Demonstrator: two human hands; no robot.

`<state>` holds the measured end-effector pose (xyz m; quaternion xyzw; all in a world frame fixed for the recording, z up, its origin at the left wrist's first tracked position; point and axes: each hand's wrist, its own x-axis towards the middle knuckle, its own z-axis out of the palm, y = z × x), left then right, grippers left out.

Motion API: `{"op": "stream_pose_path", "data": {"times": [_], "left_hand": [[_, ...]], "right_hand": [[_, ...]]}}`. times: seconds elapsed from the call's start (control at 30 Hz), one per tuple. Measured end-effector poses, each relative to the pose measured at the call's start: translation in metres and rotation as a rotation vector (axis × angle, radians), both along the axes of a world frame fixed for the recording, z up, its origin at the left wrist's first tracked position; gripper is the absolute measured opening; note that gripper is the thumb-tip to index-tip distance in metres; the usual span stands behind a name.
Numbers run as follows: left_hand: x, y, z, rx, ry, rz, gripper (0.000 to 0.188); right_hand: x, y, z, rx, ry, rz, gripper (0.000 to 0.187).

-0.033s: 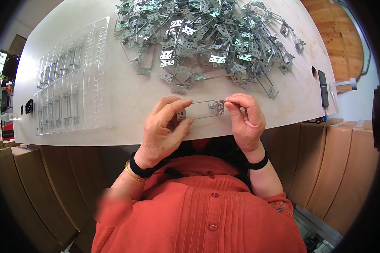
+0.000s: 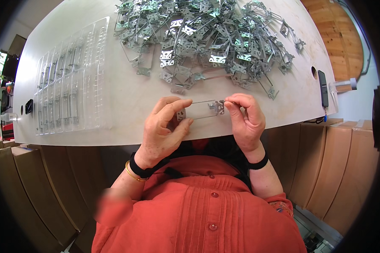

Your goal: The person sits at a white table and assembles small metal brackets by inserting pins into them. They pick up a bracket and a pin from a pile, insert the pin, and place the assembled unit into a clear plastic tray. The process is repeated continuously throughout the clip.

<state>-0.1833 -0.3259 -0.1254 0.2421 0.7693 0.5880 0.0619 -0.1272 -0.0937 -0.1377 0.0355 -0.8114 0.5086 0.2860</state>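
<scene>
Between my hands, near the table's front edge, is a metal wire-and-plate bracket (image 2: 219, 107): two thin parallel rods join a stamped plate at each end. My left hand (image 2: 162, 124) is closed around its left end, with thumb and fingertips on the rods and the left plate partly hidden. Thumb and forefinger of my right hand (image 2: 245, 122) pinch at the plate on the right end. Just beyond lies a large heap of similar metal brackets (image 2: 217, 59), tangled together.
A clear plastic tray (image 2: 100, 101) with two rows of slots lies on the left, metal brackets in several slots. A small black object (image 2: 29, 106) sits beside it. At the right edge are a dark phone-like bar (image 2: 323, 88) and a clear tube (image 2: 342, 86). Cardboard boxes (image 2: 331, 164) flank me.
</scene>
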Motion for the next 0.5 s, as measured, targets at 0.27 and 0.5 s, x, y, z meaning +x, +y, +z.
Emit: {"op": "stream_pose_path", "data": {"times": [0.27,0.5], "left_hand": [[-0.0004,-0.0005,-0.0014,0.014,-0.011,-0.010,0.043],[0.0006,-0.0004,-0.0006,0.013,-0.028,-0.006,0.042]], "right_hand": [[0.0008,-0.0004,-0.0010,0.035,0.043,-0.029,0.014],[0.0016,0.0008,-0.0046,-0.020,0.055,-0.037,0.013]]}}
